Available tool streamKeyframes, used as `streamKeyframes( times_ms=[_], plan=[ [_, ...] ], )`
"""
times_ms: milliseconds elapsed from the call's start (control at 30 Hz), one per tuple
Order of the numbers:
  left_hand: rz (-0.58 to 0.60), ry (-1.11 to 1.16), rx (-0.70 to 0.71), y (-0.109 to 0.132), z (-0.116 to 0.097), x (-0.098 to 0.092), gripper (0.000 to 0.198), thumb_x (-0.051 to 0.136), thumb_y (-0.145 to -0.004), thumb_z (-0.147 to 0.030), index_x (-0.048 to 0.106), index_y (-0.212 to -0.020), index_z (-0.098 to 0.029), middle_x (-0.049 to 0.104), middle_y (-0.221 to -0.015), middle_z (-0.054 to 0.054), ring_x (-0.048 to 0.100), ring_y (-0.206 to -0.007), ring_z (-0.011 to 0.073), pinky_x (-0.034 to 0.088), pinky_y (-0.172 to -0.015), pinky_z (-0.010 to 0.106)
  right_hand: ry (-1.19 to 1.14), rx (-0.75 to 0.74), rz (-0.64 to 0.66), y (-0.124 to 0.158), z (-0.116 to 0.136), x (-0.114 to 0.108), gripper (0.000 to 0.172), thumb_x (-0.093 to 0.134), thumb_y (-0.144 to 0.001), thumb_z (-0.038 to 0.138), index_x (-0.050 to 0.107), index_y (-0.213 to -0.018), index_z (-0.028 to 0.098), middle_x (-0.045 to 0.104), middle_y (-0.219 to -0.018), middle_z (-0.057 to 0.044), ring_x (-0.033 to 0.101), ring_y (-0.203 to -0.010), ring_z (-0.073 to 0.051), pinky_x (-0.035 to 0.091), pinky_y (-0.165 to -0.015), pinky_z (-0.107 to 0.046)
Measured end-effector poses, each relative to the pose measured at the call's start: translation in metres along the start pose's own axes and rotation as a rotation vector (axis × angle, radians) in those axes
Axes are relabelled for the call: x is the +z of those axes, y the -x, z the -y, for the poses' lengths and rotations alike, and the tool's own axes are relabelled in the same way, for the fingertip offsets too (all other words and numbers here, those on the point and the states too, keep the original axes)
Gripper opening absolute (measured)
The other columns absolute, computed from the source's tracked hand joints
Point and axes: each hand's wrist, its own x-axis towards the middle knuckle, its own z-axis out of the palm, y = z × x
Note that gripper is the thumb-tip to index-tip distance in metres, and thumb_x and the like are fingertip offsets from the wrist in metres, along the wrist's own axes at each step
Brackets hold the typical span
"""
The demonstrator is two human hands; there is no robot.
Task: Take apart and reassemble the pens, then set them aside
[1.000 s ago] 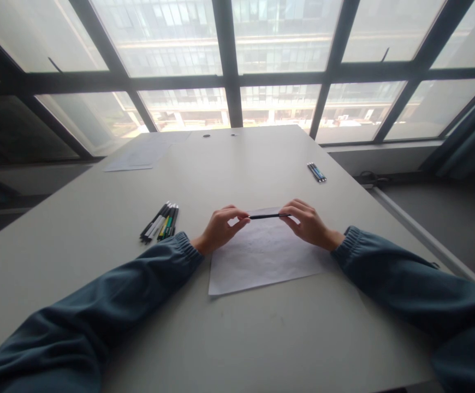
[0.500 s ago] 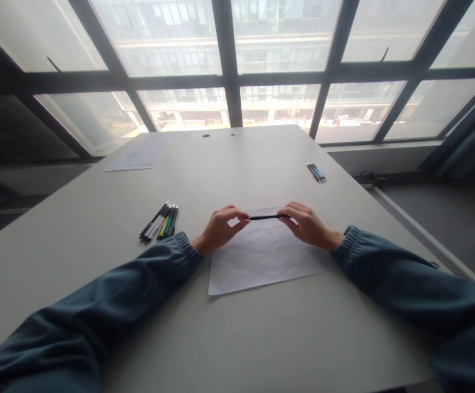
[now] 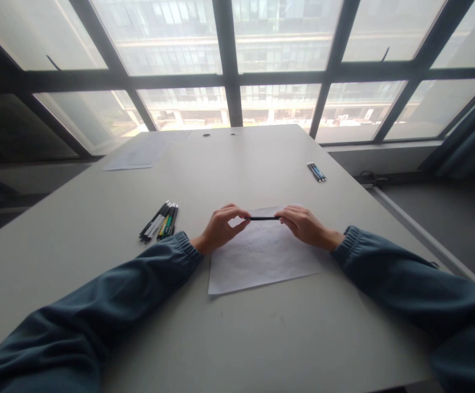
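A slim black pen [image 3: 262, 218] is held level between my two hands, over the far part of a white sheet of paper [image 3: 257, 270]. My left hand [image 3: 224, 225] pinches its left end between thumb and fingers. At the other end, my right hand [image 3: 306, 226] closes its thumb and fingers on the pen. Faint marks show on the sheet, which lies at a slight slant. To the left of my left hand rests a bunch of several pens [image 3: 159, 221], mostly black, with white, yellow and green parts.
On the right side of the white table [image 3: 237, 174] lies a small group of pens [image 3: 316, 172] with blue and black barrels. Papers [image 3: 135, 154] are spread at the far left. Two small round fittings sit near the far edge, before large windows [image 3: 278, 38].
My right hand has shifted slightly left along the pen, and the pen sits a little further left. My left hand stays about where it was.
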Motion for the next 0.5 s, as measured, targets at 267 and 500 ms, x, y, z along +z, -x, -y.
streamKeyframes(
  times_ms=[267, 500],
  plan=[
    [0.031, 0.030, -0.019, 0.0015, 0.0037, 0.0020, 0.046, 0.075, -0.084, -0.031, 0.058, -0.126, -0.021, 0.071, -0.105, 0.007, 0.065, -0.086, 0.0158, 0.053, -0.075, 0.029, -0.035, 0.008, -0.035, 0.0004, -0.0014, 0.0017, 0.022, 0.048, -0.102, 0.023, 0.066, -0.112, 0.020, 0.071, -0.093, -0.009, 0.064, -0.084, -0.021, 0.052, -0.079, -0.035],
    [0.052, -0.025, -0.129, 0.0021, 0.0056, -0.0018, 0.039, 0.039, -0.104, -0.044, 0.064, -0.089, -0.017, 0.064, -0.081, 0.004, 0.060, -0.075, 0.0150, 0.047, -0.070, 0.027, -0.043, 0.006, -0.044, 0.0010, -0.0028, 0.0012, 0.021, 0.047, -0.102, 0.023, 0.066, -0.112, 0.020, 0.070, -0.095, -0.009, 0.064, -0.086, -0.021, 0.052, -0.080, -0.035]
  ],
)
